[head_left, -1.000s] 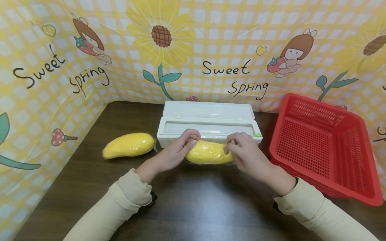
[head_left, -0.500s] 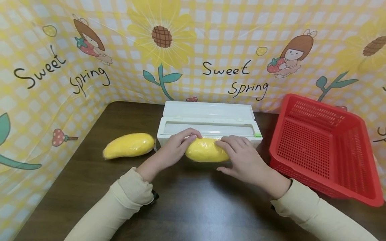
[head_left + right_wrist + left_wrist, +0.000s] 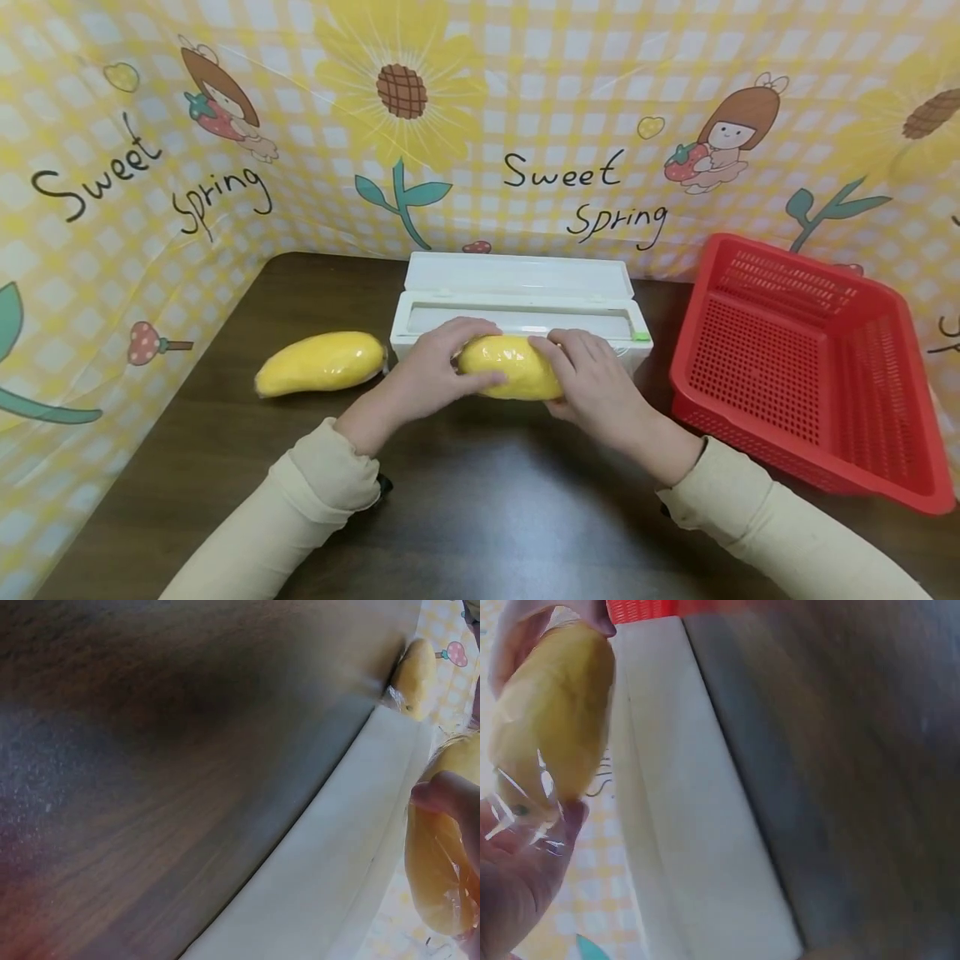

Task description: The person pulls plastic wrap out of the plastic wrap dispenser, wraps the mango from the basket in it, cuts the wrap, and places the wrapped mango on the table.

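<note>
Both hands hold a yellow mango (image 3: pixel 512 360) wrapped in clear plastic film, in front of the white film box. My left hand (image 3: pixel 429 373) grips its left end, thumb across the near side. Around the right end curl the fingers of my right hand (image 3: pixel 600 390). In the left wrist view, loose shiny film gathers at one end of the mango (image 3: pixel 559 720). The right wrist view has the thumb of the right hand (image 3: pixel 459 808) pressed on the fruit. A second wrapped mango (image 3: pixel 322 362) lies on the table to the left.
Behind the hands stands the white cling film box (image 3: pixel 517 302), lid raised, with a green slider at its right end. A red perforated basket (image 3: pixel 686 367) is on the right of the dark wooden table (image 3: pixel 480 517). A yellow checked cloth (image 3: pixel 525 100) hangs behind.
My right hand has shifted left and closed around the mango's right end. The left thumb has come down onto the near side. The mango has risen slightly and turned in the hands.
</note>
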{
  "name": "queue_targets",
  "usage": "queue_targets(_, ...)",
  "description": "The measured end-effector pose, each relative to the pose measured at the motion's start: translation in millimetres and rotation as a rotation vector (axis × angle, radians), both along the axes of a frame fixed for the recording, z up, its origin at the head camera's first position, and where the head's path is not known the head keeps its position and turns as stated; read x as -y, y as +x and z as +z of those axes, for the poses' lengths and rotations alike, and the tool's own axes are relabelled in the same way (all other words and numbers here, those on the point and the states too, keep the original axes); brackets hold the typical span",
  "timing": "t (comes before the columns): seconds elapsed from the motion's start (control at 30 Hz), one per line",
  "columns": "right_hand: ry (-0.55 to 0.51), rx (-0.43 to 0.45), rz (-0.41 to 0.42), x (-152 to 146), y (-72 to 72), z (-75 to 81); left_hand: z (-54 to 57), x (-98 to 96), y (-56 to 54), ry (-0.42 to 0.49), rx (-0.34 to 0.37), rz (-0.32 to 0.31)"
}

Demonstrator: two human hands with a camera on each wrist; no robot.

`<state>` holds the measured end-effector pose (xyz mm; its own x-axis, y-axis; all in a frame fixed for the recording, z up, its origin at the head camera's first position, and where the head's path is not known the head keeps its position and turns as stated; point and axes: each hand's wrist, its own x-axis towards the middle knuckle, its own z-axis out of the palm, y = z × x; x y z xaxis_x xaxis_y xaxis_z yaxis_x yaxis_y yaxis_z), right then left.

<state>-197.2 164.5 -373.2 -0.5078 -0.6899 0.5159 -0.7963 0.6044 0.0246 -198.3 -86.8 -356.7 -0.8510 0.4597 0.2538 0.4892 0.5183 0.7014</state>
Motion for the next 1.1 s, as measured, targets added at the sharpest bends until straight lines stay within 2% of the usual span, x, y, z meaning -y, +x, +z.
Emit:
queue_targets(0.07, 0.008, 0.003, 0.000, -0.2, -1.0, -0.6, 2.1, -0.9, 1.9, -0.162, -0.140, 0.013)
queue_targets(0.17, 0.023, 0.008, -0.005, -0.2, -2.1, -1.1, 4.3, -3.5, 5.1, -0.403, -0.338, 0.074)
queue_targets(0.23, 0.029, 0.022, -0.006, 0.0, -3.2, -1.0, 4.2, -5.0, 6.4, -0.511, -0.410, 0.111)
queue_targets(0.3, 0.030, 0.037, -0.002, 0.3, -4.5, -0.8, 3.1, -5.6, 7.5, -0.556, -0.444, 0.128)
queue_targets(0.47, 0.026, 0.073, 0.014, 0.3, -7.3, -1.1, -2.5, -2.9, 6.7, -0.541, -0.461, 0.102)
queue_targets(0.73, -0.017, 0.156, 0.010, -2.6, -10.9, -0.3, -9.7, -0.9, 1.7, -0.411, -0.355, 0.018)
queue_targets(0.97, -0.036, 0.197, 0.016, -4.7, -14.0, -1.1, -12.8, -1.1, -0.1, -0.302, -0.373, 0.022)
queue_targets(1.1, -0.041, 0.234, -0.004, -6.0, -15.2, -1.3, -11.9, -1.5, 0.1, -0.279, -0.377, 0.023)
